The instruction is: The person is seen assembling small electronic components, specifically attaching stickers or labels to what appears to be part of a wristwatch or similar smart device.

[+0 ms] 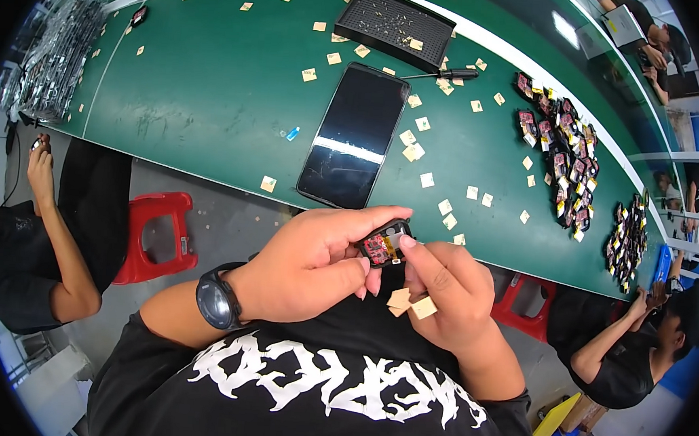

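My left hand (302, 251) is closed round the rim of a small black electronic housing (378, 251), held in front of my chest just off the table's near edge. A red circuit board shows inside the housing. With a fingertip, my right hand (456, 294) touches the housing's right side. Several small tan square pieces (400, 298) are tucked between the lower fingers of that hand. Whether the fingertip itself holds something is too small to tell. Just beyond my hands, a large dark tablet-like screen (354, 133) lies flat on the table.
Small tan squares (427, 180) are scattered over the green table (213, 79). A black tray (395, 27) and a screwdriver (459, 74) lie at the back. Piles of similar housings (564, 156) fill the right side. People sit at both sides, near red stools (158, 237).
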Tool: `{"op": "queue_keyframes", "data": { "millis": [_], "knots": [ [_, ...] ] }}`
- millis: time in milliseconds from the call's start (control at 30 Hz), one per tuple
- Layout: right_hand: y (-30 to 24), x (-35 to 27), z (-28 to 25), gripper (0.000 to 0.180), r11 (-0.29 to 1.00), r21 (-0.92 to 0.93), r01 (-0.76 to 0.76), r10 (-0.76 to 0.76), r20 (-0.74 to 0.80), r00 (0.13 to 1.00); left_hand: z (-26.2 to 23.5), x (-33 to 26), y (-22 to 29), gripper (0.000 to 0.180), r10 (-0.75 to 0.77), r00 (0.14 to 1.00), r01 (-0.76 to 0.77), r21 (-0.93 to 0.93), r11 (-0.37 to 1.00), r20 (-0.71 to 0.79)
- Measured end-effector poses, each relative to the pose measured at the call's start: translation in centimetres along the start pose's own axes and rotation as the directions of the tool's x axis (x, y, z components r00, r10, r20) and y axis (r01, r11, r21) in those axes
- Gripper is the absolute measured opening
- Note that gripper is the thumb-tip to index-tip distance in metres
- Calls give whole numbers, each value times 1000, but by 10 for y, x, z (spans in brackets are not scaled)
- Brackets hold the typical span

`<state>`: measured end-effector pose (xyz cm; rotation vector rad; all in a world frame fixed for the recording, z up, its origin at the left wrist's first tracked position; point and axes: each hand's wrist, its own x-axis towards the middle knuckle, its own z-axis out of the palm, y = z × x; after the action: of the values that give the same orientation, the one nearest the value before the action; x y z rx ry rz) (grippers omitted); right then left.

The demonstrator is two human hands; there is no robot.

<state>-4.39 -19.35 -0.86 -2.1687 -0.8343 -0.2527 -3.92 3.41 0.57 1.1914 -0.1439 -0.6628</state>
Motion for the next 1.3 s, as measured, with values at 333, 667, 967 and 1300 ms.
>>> {"op": "queue_keyframes", "data": {
  "millis": [333,667,967,1300],
  "knots": [
    [5,-2,6,53,978,203,-56,56,8,998,-1,0,0,54,183,983,-177,396,901,23],
    [31,18,-37,41,974,137,-178,181,-5,984,-46,-12,9,21,194,864,-2,383,924,-464],
    [117,53,-69,24,655,-681,-328,223,-241,945,-208,-55,33,14,433,573,329,680,655,-695],
    [121,41,-76,14,627,-779,-9,9,-5,1000,-186,-54,70,40,662,369,826,557,88,-652]
  ]
}}
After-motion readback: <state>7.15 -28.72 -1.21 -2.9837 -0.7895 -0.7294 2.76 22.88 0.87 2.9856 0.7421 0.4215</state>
